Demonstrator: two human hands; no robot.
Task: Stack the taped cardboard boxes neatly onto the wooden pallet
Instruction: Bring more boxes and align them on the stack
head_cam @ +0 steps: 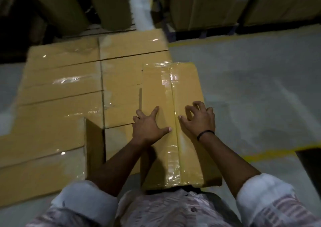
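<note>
- The long brown cardboard box sealed with clear tape lies along the right edge of the layer of stacked taped cardboard boxes, its near end at the person's waist; it is probably being slid flush.
- The left grip is flat, fingers spread on the lid, clasping nothing; it looks like a pushing palm.
- The right grip is clawed by the box's right edge; whether it clasps the edge, I cannot tell.
- No wooden pallet shows; presumably it is hidden beneath the boxes.

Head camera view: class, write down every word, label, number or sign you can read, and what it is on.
No text can be read.
The top taped box shows only plain cardboard and shiny tape.
The stacked boxes beside it look blank too.
The cartons behind are too blurred to tell.
</note>
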